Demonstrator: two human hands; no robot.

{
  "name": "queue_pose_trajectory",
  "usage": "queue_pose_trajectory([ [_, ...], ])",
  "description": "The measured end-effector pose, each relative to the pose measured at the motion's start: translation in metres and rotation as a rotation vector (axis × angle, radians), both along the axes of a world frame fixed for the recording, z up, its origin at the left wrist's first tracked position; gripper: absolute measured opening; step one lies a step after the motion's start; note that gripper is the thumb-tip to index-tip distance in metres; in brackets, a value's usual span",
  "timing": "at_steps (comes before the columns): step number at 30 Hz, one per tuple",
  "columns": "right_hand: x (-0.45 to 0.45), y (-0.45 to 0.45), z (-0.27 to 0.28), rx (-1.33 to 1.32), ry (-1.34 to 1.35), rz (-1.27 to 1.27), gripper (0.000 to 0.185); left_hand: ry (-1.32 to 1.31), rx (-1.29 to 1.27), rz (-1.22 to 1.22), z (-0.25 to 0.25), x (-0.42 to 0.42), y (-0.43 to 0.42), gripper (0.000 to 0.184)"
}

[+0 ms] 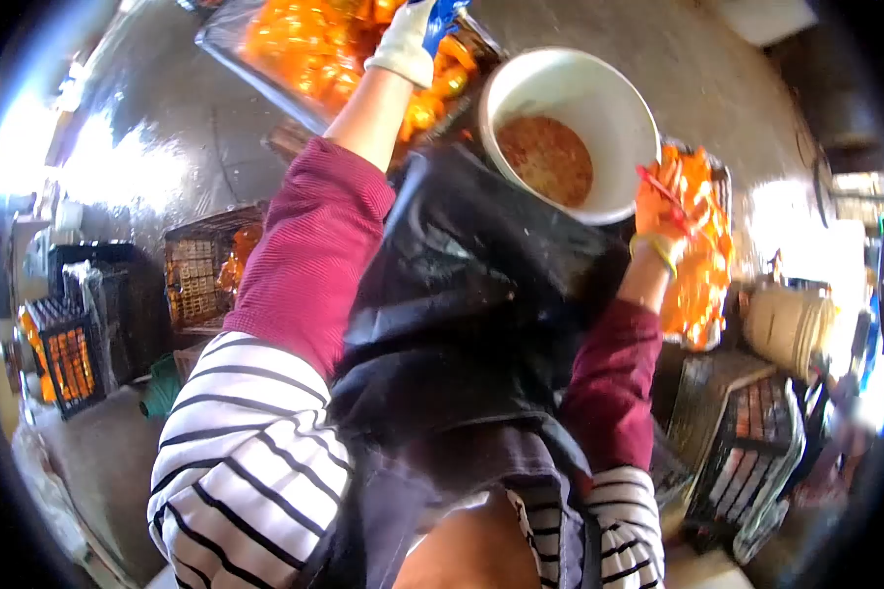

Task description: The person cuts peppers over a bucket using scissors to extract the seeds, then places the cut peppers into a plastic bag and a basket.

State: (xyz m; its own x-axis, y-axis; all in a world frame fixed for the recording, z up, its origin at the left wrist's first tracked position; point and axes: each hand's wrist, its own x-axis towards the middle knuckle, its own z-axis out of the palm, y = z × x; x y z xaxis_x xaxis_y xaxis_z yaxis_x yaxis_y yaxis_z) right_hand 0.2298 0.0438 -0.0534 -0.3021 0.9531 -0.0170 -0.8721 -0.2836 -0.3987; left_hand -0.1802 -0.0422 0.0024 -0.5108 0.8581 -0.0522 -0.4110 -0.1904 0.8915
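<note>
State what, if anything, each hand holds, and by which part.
The right hand seems to hold a slim red item near its middle; blur hides the exact grip. The left hand is cut off above: its hold cannot be told.

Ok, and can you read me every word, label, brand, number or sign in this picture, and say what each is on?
None can be read.
White bucket: no lettering visible.
Left glove: no lettering visible.
Beige tub off to the right: too blurred to tell whether it carries any marking.
</note>
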Motion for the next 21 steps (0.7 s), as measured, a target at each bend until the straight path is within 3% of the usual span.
queue_pose_trajectory([
  [1,-0.006,-0.005,0.008,0.141,0.027,0.087,0.069,0.188,-0.048,0.148,0.008,-0.017,-0.013,0.028],
  [3,-0.016,0.000,0.009,0.247,0.067,0.346,0.055,0.245,-0.121,0.391,0.021,-0.035,-0.036,0.027],
  [5,-0.031,-0.004,0.026,0.161,-0.033,0.281,0.039,0.407,-0.167,0.626,0.026,-0.055,-0.051,0.022],
  [7,-0.049,-0.010,0.043,0.127,-0.079,0.239,0.026,0.903,-0.301,0.911,-0.022,-0.114,-0.035,0.040],
  [9,-0.054,-0.006,0.040,0.120,-0.115,0.295,0.030,1.191,-0.516,0.750,0.021,-0.093,-0.044,0.059],
  [11,-0.065,-0.008,0.049,-0.142,-0.268,0.127,0.043,1.342,-0.695,0.604,0.029,-0.090,-0.029,0.063],
  [15,-0.070,-0.003,0.038,-0.089,-0.372,0.142,0.051,1.221,-0.908,0.375,-0.018,-0.118,0.014,0.069],
  [17,-0.075,-0.006,0.042,-0.039,-0.430,0.142,0.051,1.151,-1.007,0.371,-0.027,-0.122,0.026,0.061],
  [18,-0.075,-0.004,0.035,-0.030,-0.433,0.116,0.048,1.130,-0.965,0.416,-0.031,-0.121,0.027,0.043],
  [20,-0.073,0.005,0.026,0.130,-0.312,0.313,0.045,1.064,-0.948,0.439,-0.034,-0.120,0.018,0.038],
  [21,-0.072,0.005,0.027,0.032,-0.394,0.259,0.044,0.993,-0.957,0.441,-0.031,-0.120,0.012,0.038],
])
